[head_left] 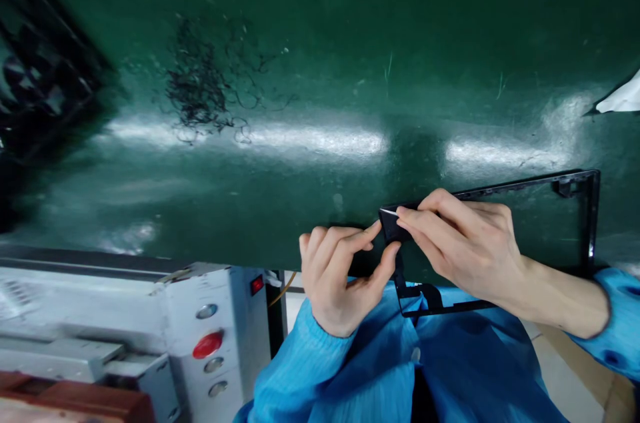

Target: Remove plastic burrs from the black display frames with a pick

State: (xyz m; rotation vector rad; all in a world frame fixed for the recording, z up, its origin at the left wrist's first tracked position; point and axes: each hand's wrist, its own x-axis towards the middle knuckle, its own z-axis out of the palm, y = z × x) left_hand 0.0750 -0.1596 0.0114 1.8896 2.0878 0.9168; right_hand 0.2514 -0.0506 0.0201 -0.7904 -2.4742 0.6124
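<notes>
A black rectangular plastic frame [593,223] lies tilted over the front edge of the green table, its near side against the blue work coat. With thumb and index finger, my left hand [343,270] pinches the frame's left side just below its upper left corner. My right hand [465,243] is closed in a pinch at that same corner. From its fingertips a thin, bright blade [389,211] points left along the corner; most of it is hidden by the fingers. My right wrist crosses over the frame's opening.
Dark curly plastic shavings [200,76] lie scattered on the green table [325,23]. Blurred black parts [45,70] sit at the far left. A white piece [623,96] is at the right edge. Below left stands a grey machine [235,316] with a red button [207,345].
</notes>
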